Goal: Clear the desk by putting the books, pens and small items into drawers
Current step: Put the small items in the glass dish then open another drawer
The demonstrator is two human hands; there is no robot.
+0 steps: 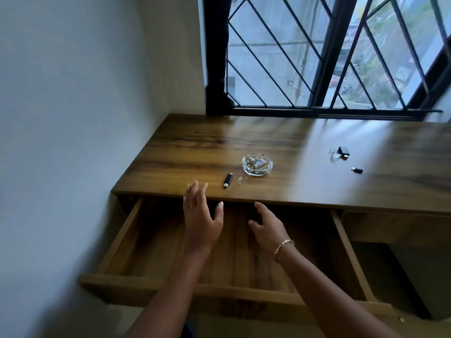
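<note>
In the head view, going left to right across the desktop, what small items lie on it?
USB stick → clear cap → glass dish of batteries → black adapter → small black plug. The clear piece overlapping the adapter is left out.

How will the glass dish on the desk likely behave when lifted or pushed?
The glass dish looks thick: probably heavy for its size, and breakable. Its smooth rim may slip. Loose cylinders inside could roll if it tilts.

left hand point(201, 217): fingers straight, spread, empty | right hand point(267, 225): fingers loosely curled, empty
</note>
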